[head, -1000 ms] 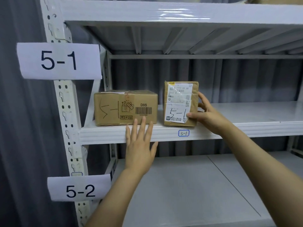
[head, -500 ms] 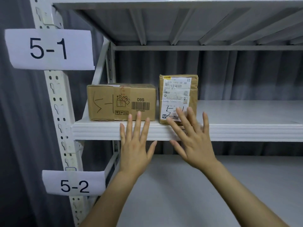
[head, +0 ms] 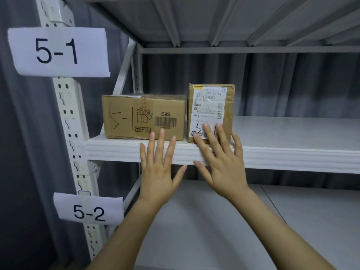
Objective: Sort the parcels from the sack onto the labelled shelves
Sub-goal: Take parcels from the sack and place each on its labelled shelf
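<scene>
Two cardboard parcels stand side by side on the white 5-1 shelf [head: 282, 152]. The wide box [head: 143, 116] on the left is marked "5-1" and "D9S". The tall parcel [head: 211, 106] to its right carries a white shipping label with "5-1" written on it. My left hand [head: 158, 168] is spread flat in front of the shelf's front edge, its fingertips just below the wide box. My right hand [head: 220, 162] is also spread with straight fingers, its fingertips over the lower front of the tall parcel. Neither hand holds anything.
A perforated white upright [head: 68, 117] at the left bears paper labels "5-1" [head: 58, 51] and "5-2" [head: 88, 209]. The 5-2 shelf [head: 253, 230] lies below. Grey curtain hangs behind the rack. The 5-1 shelf runs bare to the right of the tall parcel.
My right hand let go of the tall parcel's side and came to its front with fingers spread. The left hand stayed at the shelf edge. The view dropped slightly and moved closer.
</scene>
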